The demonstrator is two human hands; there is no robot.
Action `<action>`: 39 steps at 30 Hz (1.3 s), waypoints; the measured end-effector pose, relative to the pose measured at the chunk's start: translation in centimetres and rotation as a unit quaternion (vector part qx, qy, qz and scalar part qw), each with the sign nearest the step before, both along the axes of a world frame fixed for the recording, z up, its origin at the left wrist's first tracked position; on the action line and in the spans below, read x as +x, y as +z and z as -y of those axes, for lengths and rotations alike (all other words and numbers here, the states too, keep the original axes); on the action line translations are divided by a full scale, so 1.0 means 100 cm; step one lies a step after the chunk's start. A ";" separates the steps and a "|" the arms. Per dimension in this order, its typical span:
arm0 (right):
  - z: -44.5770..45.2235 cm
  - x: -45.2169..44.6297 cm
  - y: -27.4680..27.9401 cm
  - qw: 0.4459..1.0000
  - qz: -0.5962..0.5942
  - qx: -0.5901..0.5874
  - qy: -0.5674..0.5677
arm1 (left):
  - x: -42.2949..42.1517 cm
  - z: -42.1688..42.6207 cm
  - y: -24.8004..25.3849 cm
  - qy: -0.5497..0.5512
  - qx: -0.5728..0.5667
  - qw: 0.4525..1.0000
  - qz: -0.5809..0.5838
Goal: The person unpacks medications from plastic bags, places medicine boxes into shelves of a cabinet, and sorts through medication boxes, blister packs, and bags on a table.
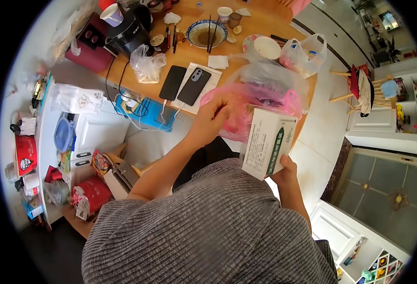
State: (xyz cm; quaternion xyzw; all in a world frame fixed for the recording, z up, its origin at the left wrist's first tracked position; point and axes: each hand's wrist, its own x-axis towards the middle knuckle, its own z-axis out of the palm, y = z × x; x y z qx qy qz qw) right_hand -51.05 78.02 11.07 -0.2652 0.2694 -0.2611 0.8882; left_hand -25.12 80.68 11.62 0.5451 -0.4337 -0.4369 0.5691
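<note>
My right hand grips a white and green medicine-style carton by its lower right edge, with small printed text and a dark green band facing me. My left hand is closed with its fingers curled together, in front of a pink plastic bag at the table edge. Whether those fingers pinch the bag or something small is hidden. Clear plastic lies bunched behind the pink bag.
On the wooden table are a black phone, a grey phone on a white pad, a patterned bowl with chopsticks, a white bowl and a knotted bag. Charging cables hang over the edge.
</note>
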 end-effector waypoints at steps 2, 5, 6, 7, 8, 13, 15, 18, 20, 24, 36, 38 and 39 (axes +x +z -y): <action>0.001 -0.001 0.000 1.000 0.014 0.006 0.001 | 0.004 -0.001 0.000 -0.030 0.029 0.998 -0.041; 0.006 -0.006 -0.007 0.999 0.035 0.006 0.017 | 0.011 0.003 0.012 -0.048 0.080 0.987 -0.130; 0.007 -0.006 -0.009 1.000 0.010 -0.003 -0.002 | 0.013 0.005 0.021 -0.032 0.095 0.978 -0.182; 0.010 -0.004 -0.007 1.000 -0.014 -0.019 -0.006 | 0.013 0.007 0.030 -0.018 0.109 0.966 -0.233; 0.012 -0.003 -0.001 0.999 -0.038 -0.036 -0.010 | 0.013 0.009 0.034 -0.046 0.074 0.968 -0.234; 0.022 -0.003 0.017 0.989 -0.104 -0.099 0.037 | 0.010 0.010 0.037 -0.263 0.070 0.946 -0.174; 0.026 -0.005 0.017 0.987 -0.113 -0.107 0.039 | 0.000 0.004 0.038 -0.247 0.123 0.911 -0.306; 0.026 0.009 0.014 0.984 -0.116 -0.135 -0.007 | -0.013 0.000 0.038 -0.195 0.107 0.895 -0.387; 0.019 0.020 0.019 0.986 -0.133 -0.084 -0.044 | -0.023 -0.004 0.033 -0.191 0.028 0.926 -0.325; 0.002 0.029 0.026 0.999 0.016 -0.012 -0.025 | -0.027 -0.013 0.032 -0.220 0.025 0.947 -0.233; -0.002 0.009 0.018 0.989 0.088 0.032 -0.118 | -0.015 0.012 0.036 0.000 -0.042 0.988 -0.148; 0.008 0.006 0.011 0.962 0.217 0.076 -0.147 | 0.003 0.015 0.032 0.010 -0.020 0.959 -0.283; 0.012 0.004 0.012 0.956 0.223 0.111 -0.157 | 0.013 0.016 0.029 0.014 -0.009 0.937 -0.349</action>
